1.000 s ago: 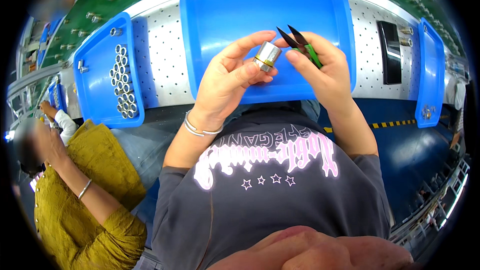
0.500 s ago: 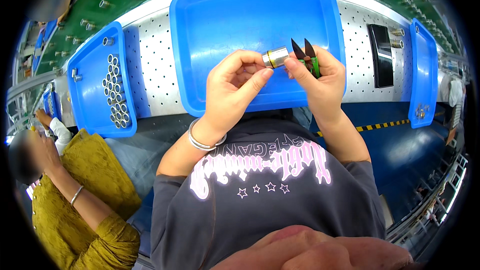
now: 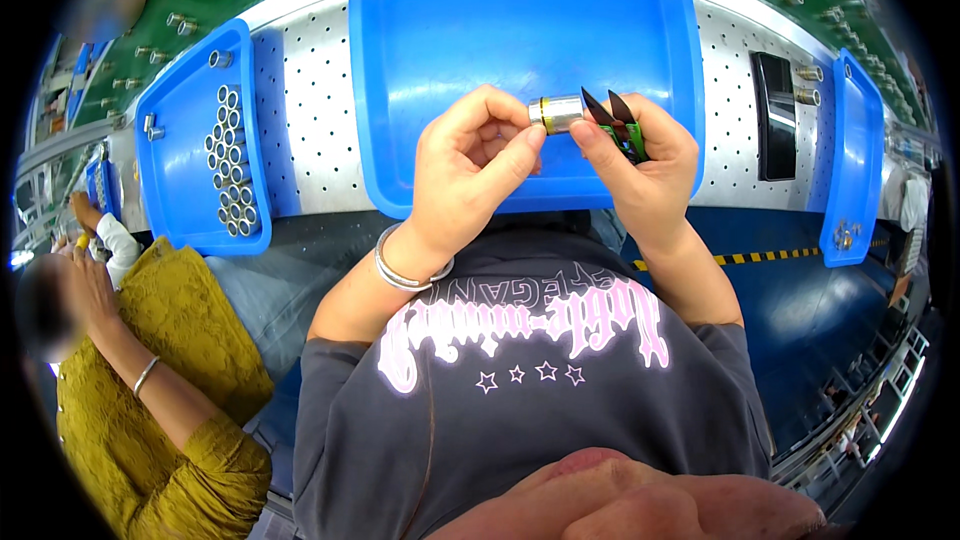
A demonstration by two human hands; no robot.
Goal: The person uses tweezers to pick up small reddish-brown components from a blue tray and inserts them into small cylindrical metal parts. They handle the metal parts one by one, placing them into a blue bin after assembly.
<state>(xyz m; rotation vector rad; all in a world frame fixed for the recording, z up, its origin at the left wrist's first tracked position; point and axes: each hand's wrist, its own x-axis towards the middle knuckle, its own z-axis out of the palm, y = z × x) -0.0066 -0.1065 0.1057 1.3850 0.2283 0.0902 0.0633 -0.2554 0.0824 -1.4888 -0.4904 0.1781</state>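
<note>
Above the near part of a large blue tray point(image 3: 450, 15), a short silver metal cylinder with a yellow band point(image 3: 562, 113) lies sideways between my hands. My left hand point(image 3: 470, 155) pinches its banded end with thumb and fingertips. My right hand point(image 3: 645, 160) is closed around small snips with green handles point(image 3: 636, 141); their dark blades point(image 3: 609, 108) stand apart and point up and away from me. The right thumb touches the cylinder's other end. The snips are partly hidden by the right hand's fingers.
To the left, a blue tray point(image 3: 180, 215) holds several metal cylinders point(image 3: 230, 165). A black phone-like slab point(image 3: 775, 118) lies on the perforated metal table point(image 3: 318, 120) at right, near two cylinders and another blue tray point(image 3: 855, 160). A person in a mustard top point(image 3: 160, 390) is at left.
The snips have tilted further over, and their blades sit closer together and nearer the cylinder. The cylinder has turned more level. The whole view has shifted slightly.
</note>
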